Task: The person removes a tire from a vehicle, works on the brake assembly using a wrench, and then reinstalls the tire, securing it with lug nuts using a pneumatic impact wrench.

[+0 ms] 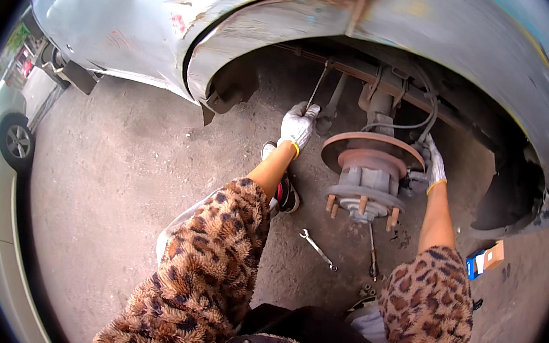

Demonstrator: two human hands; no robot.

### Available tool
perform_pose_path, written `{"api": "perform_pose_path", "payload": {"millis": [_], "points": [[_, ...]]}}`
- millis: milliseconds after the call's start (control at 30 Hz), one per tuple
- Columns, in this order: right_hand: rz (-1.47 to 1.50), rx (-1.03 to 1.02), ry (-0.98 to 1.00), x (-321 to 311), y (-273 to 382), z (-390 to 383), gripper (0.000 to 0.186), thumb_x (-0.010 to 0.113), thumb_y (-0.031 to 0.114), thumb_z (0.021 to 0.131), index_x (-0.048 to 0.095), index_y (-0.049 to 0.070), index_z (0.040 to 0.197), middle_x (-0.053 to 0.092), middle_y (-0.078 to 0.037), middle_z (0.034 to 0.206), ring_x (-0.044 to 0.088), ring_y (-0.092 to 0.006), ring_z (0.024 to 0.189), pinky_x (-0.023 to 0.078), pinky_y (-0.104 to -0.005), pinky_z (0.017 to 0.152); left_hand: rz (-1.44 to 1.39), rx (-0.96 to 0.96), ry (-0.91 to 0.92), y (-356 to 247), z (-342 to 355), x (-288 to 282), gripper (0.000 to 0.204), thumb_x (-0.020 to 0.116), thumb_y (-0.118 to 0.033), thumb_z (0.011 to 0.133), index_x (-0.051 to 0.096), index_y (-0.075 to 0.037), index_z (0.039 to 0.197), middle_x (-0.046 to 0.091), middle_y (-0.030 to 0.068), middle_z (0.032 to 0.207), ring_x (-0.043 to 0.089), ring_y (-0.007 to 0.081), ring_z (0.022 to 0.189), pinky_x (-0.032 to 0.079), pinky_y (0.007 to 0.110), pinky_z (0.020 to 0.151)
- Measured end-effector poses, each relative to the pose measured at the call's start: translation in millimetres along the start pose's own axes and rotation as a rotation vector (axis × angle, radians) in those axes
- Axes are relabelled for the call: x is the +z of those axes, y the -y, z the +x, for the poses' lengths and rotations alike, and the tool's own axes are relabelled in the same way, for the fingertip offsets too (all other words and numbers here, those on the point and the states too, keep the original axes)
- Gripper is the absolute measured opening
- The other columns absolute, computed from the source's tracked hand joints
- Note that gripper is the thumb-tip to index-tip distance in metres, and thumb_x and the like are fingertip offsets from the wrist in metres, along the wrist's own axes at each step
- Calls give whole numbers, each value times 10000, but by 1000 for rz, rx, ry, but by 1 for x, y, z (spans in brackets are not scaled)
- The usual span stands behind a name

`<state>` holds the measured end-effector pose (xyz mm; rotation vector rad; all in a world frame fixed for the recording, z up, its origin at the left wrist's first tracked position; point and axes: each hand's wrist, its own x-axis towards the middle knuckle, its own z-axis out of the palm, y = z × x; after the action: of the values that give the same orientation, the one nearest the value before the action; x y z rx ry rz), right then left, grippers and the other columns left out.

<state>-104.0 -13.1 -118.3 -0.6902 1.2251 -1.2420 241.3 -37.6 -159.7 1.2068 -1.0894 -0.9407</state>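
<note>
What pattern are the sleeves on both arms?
Leopard print, brown with dark spots, on the fuzzy sleeves; clearest in the head view, below the white-gloved left hand and right hand.

You've got fuzzy leopard-print sleeves on both arms, tan with dark brown spots, pushed up so the forearms are bare. Your left hand (298,125) wears a whitish knit work glove with a yellow cuff edge, and your right hand (434,164) has the same kind, a bit grubby. Lower down there's a dark padded garment with a zipper and snap buttons.
</note>
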Motion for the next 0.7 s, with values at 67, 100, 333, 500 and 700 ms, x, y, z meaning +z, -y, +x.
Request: {"api": "perform_pose_path", "payload": {"millis": [67,100,333,500,700], "points": [[129,48,95,2,0,3,368,538,419,890,671,79,932,678,-68,775,645,-195,668,550,-322,615,192,128,-22,14,24,13,315,587,-311,864,638,-25,989,619,169,924,588,326,872,451,369,770],[161,160,78,1,-1,4,358,537,412,891,670,82,934,683,-78,793,650,-210,674,558,-341,629,274,73,-9,18,31,22,330,576,-329,863,639,-28,983,607,186,972,573,368,912,447,390,780],[325,141,185,-15,-21,11,377,496,429,897,641,98,1003,673,-84,914,640,-249,780,543,-388,717,831,256,-42,20,36,56,271,537,-351,856,624,-97,889,596,143,943,597,347,841,474,450,709],[288,6,14,-24,-31,20,315,414,361,916,621,125,950,648,-65,826,606,-227,721,517,-358,699,1032,408,-75,29,40,62,149,563,-259,808,603,-119,835,578,97,862,603,288,775,490,424,623],[182,99,-67,-21,-26,7,378,380,394,919,623,108,956,661,-82,870,616,-233,741,516,-359,685,835,466,-176,46,47,65,134,586,-233,793,589,-102,823,570,104,868,578,304,822,488,423,676]]}}
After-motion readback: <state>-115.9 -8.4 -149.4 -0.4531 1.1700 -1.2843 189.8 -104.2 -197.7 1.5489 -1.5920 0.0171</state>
